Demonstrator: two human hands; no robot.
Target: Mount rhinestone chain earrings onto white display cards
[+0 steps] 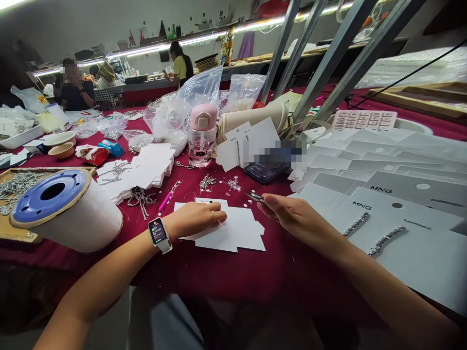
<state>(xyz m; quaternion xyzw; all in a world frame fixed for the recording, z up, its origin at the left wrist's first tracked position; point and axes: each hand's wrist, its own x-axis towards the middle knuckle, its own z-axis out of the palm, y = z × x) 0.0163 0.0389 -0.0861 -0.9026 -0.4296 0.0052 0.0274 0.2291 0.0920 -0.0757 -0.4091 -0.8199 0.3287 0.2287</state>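
My left hand (199,216), with a smartwatch (159,234) on its wrist, rests fingers curled on a white punched card (233,231) that lies on the dark red tablecloth (219,272). What its fingertips pinch against the card is hidden. My right hand (288,211) is closed around small metal tweezers (254,196), whose tips point left just above the card's far edge. Several small white paper dots lie around the card. Rhinestone chain pieces (207,182) lie a little beyond it.
A big white roll with a blue core (69,209) lies at left. Stacked white cards (142,170), a pink pen (167,197), a pink-lidded bottle (202,136), a phone (264,171) and plastic bags stand behind. Printed cards with chains (394,218) cover the right. Other people sit far back.
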